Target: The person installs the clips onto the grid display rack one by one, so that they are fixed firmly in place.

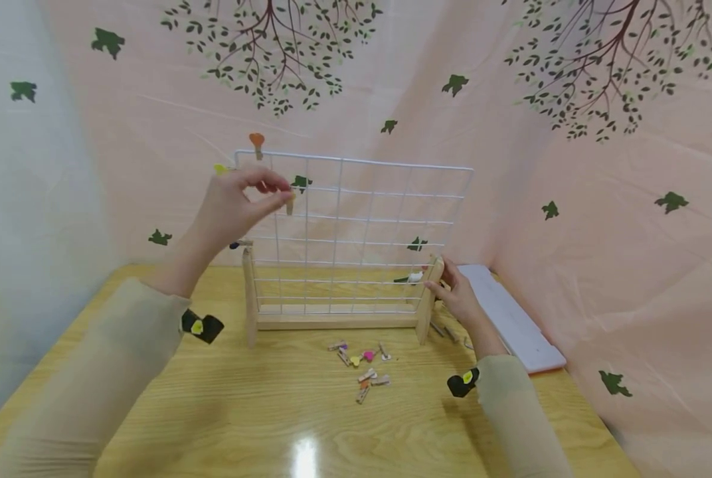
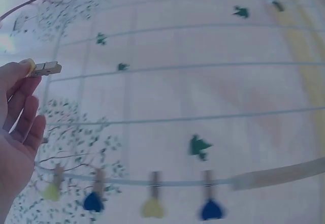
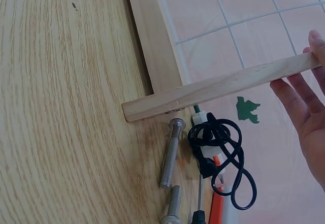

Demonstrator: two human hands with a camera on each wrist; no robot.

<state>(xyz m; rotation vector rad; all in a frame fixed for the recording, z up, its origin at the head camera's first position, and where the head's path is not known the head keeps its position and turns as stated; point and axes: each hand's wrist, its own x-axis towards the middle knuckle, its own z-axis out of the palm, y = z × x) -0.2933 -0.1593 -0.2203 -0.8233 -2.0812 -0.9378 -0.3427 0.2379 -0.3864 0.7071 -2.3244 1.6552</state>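
My left hand (image 1: 230, 207) pinches a small wooden clothespin (image 2: 46, 69) between thumb and fingertips, in front of the upper left of a white wire grid (image 1: 341, 159). Something yellow shows at the pinched end. The grid stands upright in a wooden stand (image 1: 338, 323). On the grid's left edge are several clothespins with yellow and blue hearts (image 2: 212, 210), seen in the left wrist view; one with an orange heart (image 1: 257, 141) is clipped on the top wire. My right hand (image 1: 460, 302) holds the top of the stand's right post (image 3: 218, 89) between thumb and fingers.
Several loose clothespins (image 1: 363, 376) with coloured shapes lie on the wooden table (image 1: 242, 411) before the stand. Past the right post are large bolts (image 3: 172, 153), a coiled black cord (image 3: 238, 158) and some tools. A white board (image 1: 511, 318) lies along the right side.
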